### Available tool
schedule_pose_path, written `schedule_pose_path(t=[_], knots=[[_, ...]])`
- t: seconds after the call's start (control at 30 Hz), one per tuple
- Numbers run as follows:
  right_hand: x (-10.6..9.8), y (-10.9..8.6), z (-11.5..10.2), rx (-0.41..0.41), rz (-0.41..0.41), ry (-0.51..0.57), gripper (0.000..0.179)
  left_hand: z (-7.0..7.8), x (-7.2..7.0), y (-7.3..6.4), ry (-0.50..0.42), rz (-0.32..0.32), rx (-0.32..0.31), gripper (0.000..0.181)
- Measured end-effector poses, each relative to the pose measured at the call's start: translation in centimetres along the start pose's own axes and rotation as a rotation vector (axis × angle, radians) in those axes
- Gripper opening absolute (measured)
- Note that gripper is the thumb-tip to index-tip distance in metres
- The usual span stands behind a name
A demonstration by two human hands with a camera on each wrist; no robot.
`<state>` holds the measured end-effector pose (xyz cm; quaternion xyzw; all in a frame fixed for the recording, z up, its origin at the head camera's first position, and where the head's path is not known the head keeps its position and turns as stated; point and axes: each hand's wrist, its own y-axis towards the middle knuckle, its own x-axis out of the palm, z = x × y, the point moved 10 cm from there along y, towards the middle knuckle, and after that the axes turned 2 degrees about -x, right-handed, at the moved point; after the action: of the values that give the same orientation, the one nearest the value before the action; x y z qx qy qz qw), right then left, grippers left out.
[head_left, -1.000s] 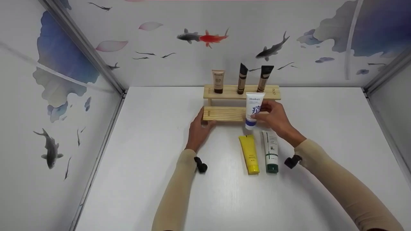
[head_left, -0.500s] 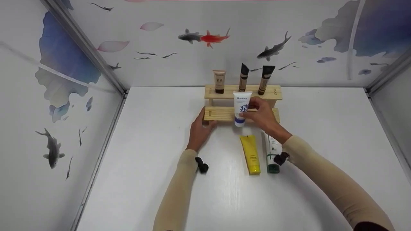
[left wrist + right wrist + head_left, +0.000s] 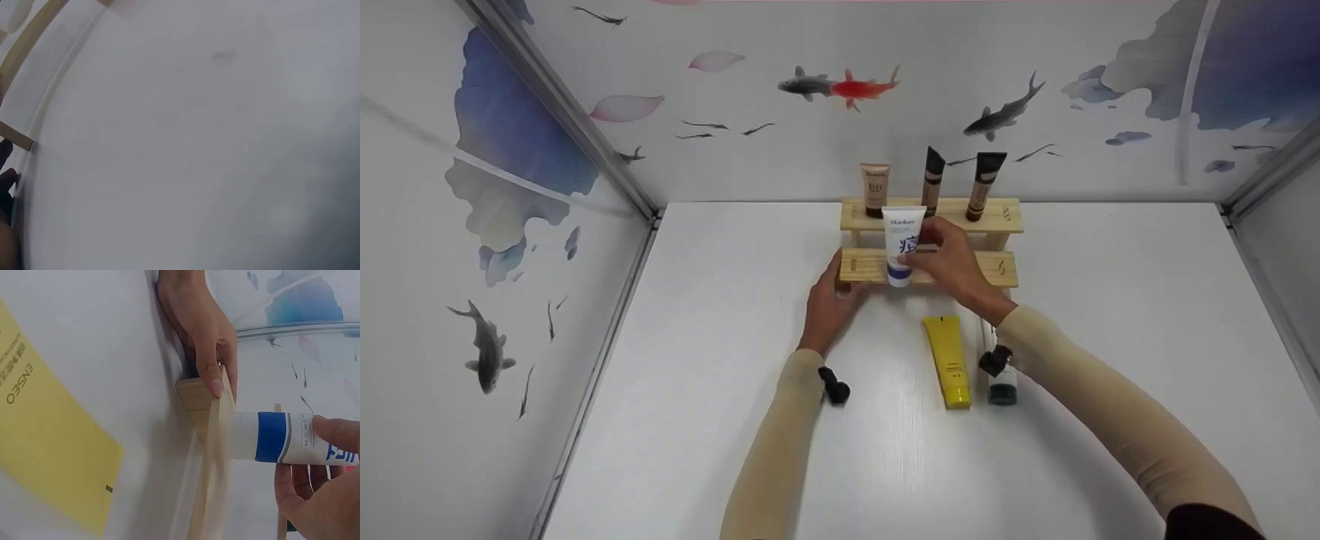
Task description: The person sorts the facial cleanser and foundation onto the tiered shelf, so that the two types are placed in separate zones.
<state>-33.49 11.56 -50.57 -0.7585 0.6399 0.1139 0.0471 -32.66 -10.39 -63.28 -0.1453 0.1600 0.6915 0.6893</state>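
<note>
Plainly, the right hand (image 3: pixel 956 262) pinches a white tube (image 3: pixel 901 230), contents hidden; the left hand (image 3: pixel 828 306) grips a rack (image 3: pixel 997 269).

Pale wooden rack (image 3: pixel 1001 268), fish-patterned wall (image 3: pixel 720 165).
White tube (image 3: pixel 898 234): blue band, blue character. Yellow tube (image 3: pixel 949 364): dark lettering. Green-capped tube (image 3: pixel 1003 391): white body. Beige tube (image 3: pixel 875 182): dark cap. Two slim tubes (image 3: pixel 982 186): black and tan. Sleeves (image 3: pixel 769 442): plain beige. Wall: red and grey fish (image 3: pixel 861 88), pink petals (image 3: pixel 626 108).
</note>
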Motion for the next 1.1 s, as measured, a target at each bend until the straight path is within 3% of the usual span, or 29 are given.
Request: schedule_pose_path(t=[0.43, 0.67, 1.1], knots=[[3.0, 1.4, -0.8, -0.052, 0.008, 0.014, 0.046, -0.2, 0.1, 0.0, 0.018, 0.0, -0.019, 0.091], [4.2, 2.2, -0.9, -0.089, 0.01, 0.016, 0.043, 0.0, 0.0, 0.1, 0.04, 0.007, 0.042, 0.089], [5.6, 3.0, -0.8, -0.127, 0.011, 0.016, 0.042, 0.0, 0.0, 0.1, 0.045, 0.009, 0.027, 0.094]])
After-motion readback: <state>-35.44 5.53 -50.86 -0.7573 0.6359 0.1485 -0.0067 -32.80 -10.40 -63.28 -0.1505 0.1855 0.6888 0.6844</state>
